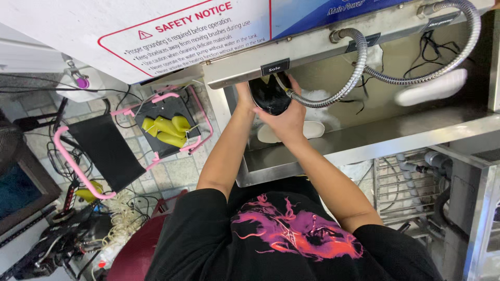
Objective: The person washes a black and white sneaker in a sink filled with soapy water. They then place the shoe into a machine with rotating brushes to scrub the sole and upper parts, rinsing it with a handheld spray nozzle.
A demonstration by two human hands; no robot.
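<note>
1. There is a single view, from a camera worn on the person's head.
2. It faces steeply down over the person's chest and black shirt [291, 239], with both forearms running up the frame.
3. It sits close: the hands meet at arm's length, just above frame centre, over the steel sink [364, 140].
4. The floor at left lies farther off.
5. There is no second view to overlap with it.

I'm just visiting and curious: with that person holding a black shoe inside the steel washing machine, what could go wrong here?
The black shoe is held by both the left hand and right hand close under the machine's lip, so fingers might get caught or knocked. The metal hose loops right beside the shoe and could snag. Loose cables on the floor could trip someone.
</note>
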